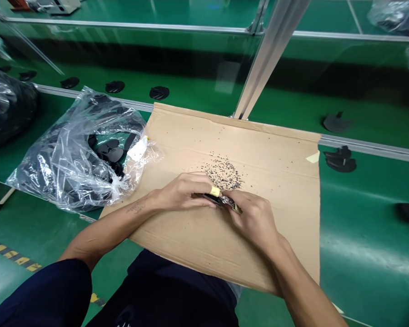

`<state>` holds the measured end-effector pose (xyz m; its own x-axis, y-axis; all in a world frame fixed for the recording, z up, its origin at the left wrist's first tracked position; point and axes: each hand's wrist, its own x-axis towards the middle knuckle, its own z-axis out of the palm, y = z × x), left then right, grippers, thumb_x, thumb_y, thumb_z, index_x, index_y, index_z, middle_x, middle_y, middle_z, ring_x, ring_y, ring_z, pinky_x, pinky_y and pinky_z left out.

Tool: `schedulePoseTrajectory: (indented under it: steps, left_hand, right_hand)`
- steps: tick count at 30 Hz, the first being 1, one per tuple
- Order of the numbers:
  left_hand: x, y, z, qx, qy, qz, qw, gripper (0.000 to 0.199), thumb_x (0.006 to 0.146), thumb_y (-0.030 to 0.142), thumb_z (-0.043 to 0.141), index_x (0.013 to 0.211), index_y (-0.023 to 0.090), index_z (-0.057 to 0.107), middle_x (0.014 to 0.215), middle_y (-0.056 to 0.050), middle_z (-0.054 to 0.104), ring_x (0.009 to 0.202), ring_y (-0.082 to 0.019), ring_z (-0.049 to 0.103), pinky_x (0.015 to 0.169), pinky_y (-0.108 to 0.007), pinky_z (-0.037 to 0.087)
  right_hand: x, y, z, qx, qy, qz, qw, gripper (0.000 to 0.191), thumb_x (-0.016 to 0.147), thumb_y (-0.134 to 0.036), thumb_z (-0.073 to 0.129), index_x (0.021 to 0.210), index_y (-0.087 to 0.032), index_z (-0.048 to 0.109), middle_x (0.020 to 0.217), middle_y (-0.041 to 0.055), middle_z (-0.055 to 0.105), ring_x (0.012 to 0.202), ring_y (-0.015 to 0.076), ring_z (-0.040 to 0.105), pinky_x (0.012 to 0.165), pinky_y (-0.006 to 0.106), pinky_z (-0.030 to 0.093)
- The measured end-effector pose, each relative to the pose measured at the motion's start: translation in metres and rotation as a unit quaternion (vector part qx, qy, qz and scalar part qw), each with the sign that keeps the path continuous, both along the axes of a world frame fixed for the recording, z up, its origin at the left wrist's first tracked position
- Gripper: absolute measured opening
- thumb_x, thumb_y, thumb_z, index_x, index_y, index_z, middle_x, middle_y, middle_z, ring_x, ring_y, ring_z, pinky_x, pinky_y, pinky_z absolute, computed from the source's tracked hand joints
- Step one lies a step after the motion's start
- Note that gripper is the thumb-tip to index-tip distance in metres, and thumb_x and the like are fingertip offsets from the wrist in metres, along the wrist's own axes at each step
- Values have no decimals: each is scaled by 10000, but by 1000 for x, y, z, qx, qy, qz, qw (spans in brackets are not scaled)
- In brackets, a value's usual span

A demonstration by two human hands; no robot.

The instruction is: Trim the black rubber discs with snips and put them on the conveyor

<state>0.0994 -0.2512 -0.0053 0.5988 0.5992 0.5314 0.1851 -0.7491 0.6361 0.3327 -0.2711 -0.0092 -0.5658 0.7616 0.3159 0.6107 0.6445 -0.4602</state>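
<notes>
My left hand (pixel 187 190) is closed on a flat black plastic piece (pixel 209 197), held low over a cardboard sheet (pixel 191 236). Yellow wrapping (pixel 215 191) covers the tip of one of its fingers. My right hand (pixel 255 213) grips a small shiny metal tool, apparently nippers (pixel 227 200), with its head against the black piece. Fingers hide most of both items. Just beyond the hands, many tiny black scraps (pixel 225 172) lie scattered on the cardboard.
At left, a clear plastic bag (pixel 71 150) holds black plastic pieces; another full bag (pixel 7 104) stands farther left. Round black parts (pixel 159 92) lie along the green surface behind the rail. More black parts (pixel 341 159) are at right. A metal post (pixel 269 54) rises behind the cardboard.
</notes>
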Motion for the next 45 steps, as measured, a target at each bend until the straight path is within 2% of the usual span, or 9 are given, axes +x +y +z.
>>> schedulePoseTrajectory:
  steps: [5, 10, 16, 20, 26, 30, 35, 40, 45]
  left_hand:
    - [-1, -1, 1, 46, 49, -16, 998, 154, 982, 235, 613, 1102, 160, 675, 905, -71, 713, 829, -143, 659, 737, -258, 551]
    - [-1, -1, 2, 35, 39, 11, 999, 290, 967, 269, 641, 1232, 152, 619, 836, -38, 680, 748, -130, 620, 682, -242, 536]
    - [0, -4, 4, 24, 73, 8, 997, 134, 977, 247, 593, 1057, 161, 656, 910, -58, 675, 786, -132, 615, 690, -239, 518]
    - [0, -5, 4, 28, 61, 46, 997, 174, 981, 262, 588, 1102, 150, 646, 872, -51, 651, 779, -144, 590, 684, -257, 505]
    - [-2, -4, 12, -93, 31, 74, 992, 213, 965, 349, 629, 1006, 150, 690, 769, -19, 611, 708, -136, 548, 632, -247, 456]
    - [3, -6, 14, -180, -17, 37, 983, 217, 937, 359, 676, 977, 151, 723, 908, -69, 689, 868, -168, 638, 773, -291, 527]
    - [13, -11, 10, -198, -55, 16, 979, 184, 927, 302, 692, 1053, 180, 748, 1059, -93, 750, 1004, -189, 699, 919, -356, 569]
    - [17, -14, 7, -172, -48, 40, 983, 170, 916, 287, 705, 1022, 164, 756, 997, -88, 769, 961, -182, 720, 901, -337, 587]
    - [14, -12, 6, -160, -83, 74, 981, 183, 908, 294, 719, 1006, 145, 758, 994, -96, 772, 950, -178, 727, 882, -298, 583]
  right_hand:
    - [0, -1, 2, 5, -35, -7, 999, 260, 829, -83, 483, 929, -189, 699, 705, 37, 721, 593, 168, 606, 546, 262, 373]
    - [-1, -1, -3, 34, -37, -39, 998, 215, 856, -124, 491, 918, -185, 688, 736, 51, 717, 622, 173, 601, 589, 269, 403]
    - [-3, 1, -4, 54, -57, -56, 995, 160, 878, -165, 519, 907, -184, 675, 741, 55, 696, 648, 185, 577, 627, 292, 408]
    - [-4, 1, -2, 63, -59, -74, 994, 136, 912, -204, 524, 917, -193, 659, 745, 55, 676, 671, 195, 561, 630, 309, 376]
    - [-4, 2, -1, 67, -56, -113, 990, 92, 939, -254, 559, 934, -200, 634, 793, 60, 662, 742, 218, 554, 679, 332, 359]
    - [-7, 1, 0, 89, -66, -125, 986, 124, 972, -299, 543, 947, -202, 615, 818, 67, 659, 759, 229, 526, 687, 344, 340]
    - [-10, -1, -1, 89, -83, -111, 986, 100, 926, -245, 551, 993, -192, 603, 834, 70, 640, 767, 230, 491, 667, 344, 287]
    - [-12, -3, 1, 95, -105, -77, 987, 342, 801, -175, 611, 1143, -176, 587, 909, 84, 629, 824, 248, 484, 688, 355, 316]
    - [-10, 0, 5, 117, -88, -66, 987, 537, 813, -238, 641, 1330, -182, 507, 1109, 137, 624, 1018, 311, 510, 826, 419, 407]
